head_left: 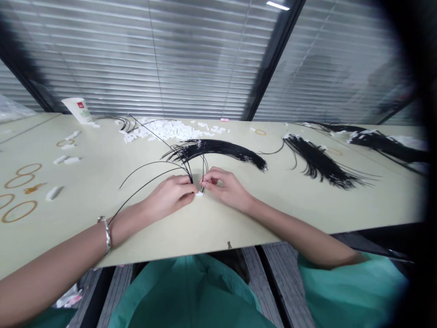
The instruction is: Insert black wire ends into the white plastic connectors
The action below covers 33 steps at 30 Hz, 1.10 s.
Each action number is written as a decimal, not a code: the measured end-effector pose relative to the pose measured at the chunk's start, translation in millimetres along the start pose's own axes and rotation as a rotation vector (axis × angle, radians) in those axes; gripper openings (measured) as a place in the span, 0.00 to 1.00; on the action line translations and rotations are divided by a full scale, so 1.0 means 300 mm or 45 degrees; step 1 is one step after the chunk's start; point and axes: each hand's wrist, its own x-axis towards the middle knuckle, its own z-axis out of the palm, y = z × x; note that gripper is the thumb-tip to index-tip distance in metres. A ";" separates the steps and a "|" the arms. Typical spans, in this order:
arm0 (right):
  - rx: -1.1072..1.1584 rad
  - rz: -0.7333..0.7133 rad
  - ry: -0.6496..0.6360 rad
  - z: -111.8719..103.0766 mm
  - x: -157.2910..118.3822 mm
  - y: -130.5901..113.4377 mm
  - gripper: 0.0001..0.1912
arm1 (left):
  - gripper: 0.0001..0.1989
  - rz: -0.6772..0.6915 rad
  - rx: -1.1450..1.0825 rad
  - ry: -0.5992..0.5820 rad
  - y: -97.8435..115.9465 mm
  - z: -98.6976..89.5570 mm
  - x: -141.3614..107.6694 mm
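Observation:
My left hand (172, 193) is closed on several thin black wires (187, 168) that fan out up and to the left. A small white connector (199, 193) sits between my two hands, close to the fingertips. My right hand (225, 187) pinches thin black wires (204, 166) just above the connector's right side. The exact contact at the fingertips is too small to make out. Just beyond my hands a thick bundle of black wires (221, 148) lies curved on the table.
The pale table (136, 241) carries a pile of white connectors (167, 130) at the back, a paper cup (78, 110) at the back left and rubber bands (20, 212) at the left. More black wire bundles (319, 161) lie at the right. Blinds (136, 59) hang behind.

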 end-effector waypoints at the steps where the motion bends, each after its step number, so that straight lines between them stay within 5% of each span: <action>1: 0.025 0.037 -0.007 0.000 0.000 0.003 0.09 | 0.11 0.002 0.001 0.004 0.000 -0.001 0.000; 9: 0.252 0.279 -0.058 0.004 0.002 0.007 0.16 | 0.10 -0.028 0.018 -0.022 -0.002 -0.002 -0.001; 27: -0.120 0.023 -0.042 0.012 -0.016 0.023 0.07 | 0.11 -0.083 -0.014 -0.029 0.000 0.002 -0.003; 33: 0.090 0.128 -0.039 0.023 -0.016 0.033 0.09 | 0.11 -0.071 -0.018 -0.009 -0.002 0.003 -0.004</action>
